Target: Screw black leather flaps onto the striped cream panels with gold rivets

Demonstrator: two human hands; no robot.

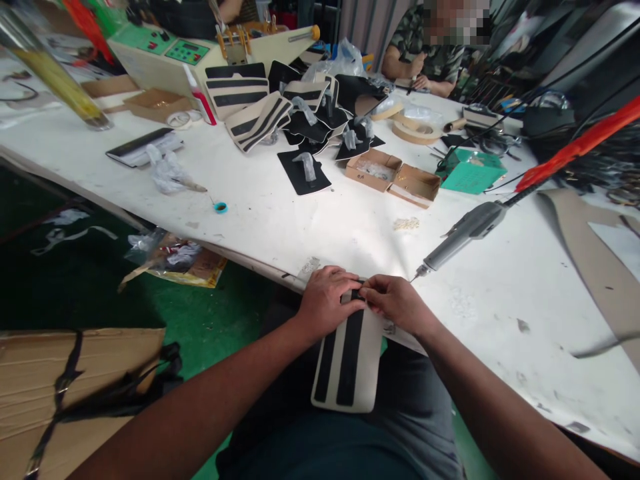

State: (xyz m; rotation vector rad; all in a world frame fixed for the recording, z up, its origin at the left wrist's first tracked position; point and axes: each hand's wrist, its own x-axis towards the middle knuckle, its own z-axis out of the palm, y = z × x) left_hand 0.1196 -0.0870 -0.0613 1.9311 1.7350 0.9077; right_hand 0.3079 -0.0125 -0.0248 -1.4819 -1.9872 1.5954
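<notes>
A beige panel with two black strips (371, 360) hangs over the table's front edge above my lap. Its far end is under my left hand (327, 300), whose fingers lie across the top with the thumb pressed beside them. My right hand (395, 301) pinches at that same end, thumb and finger together; whatever is in the pinch is too small or hidden to make out. Just beyond the right hand, a grey electric screwdriver (463, 233) slants down with its bit tip near the tabletop.
Small cardboard boxes (373, 168) hold small parts. More striped panels (257, 120) and black pieces (303, 172) are piled behind. A green box (473, 170), tape rolls (415, 128) and a blue cap (220, 208) stand around. Across the table sits another person (425, 50).
</notes>
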